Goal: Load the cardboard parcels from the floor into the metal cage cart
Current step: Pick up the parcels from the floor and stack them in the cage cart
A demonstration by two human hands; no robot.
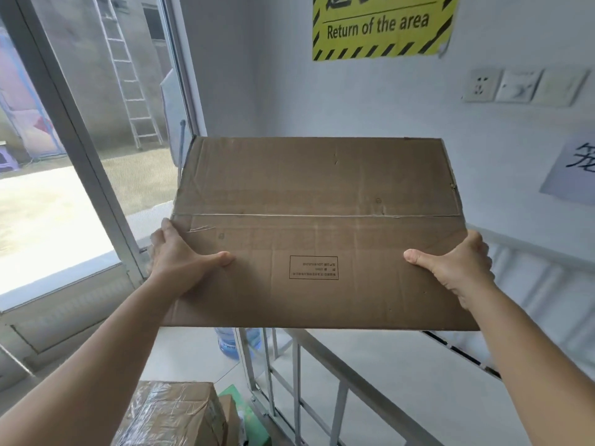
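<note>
Cardboard parcel (318,233) held level above the metal cage cart (325,365), gripped at its 2 side edges by the left hand (183,262) and right hand (457,265), thumbs on top. A taped parcel (170,416), apparently on the floor, sits left of the cart.

The pale floor (402,375) is carrying a tape-wrapped parcel (170,416), a green box (248,413) and a water bottle (230,342).

Big brown cardboard parcel (318,226) up at chest height, top seam taped, small printed label upside down, tilted over the cage cart's grey rail (338,378). Film-wrapped parcel (174,413) below-left.
</note>
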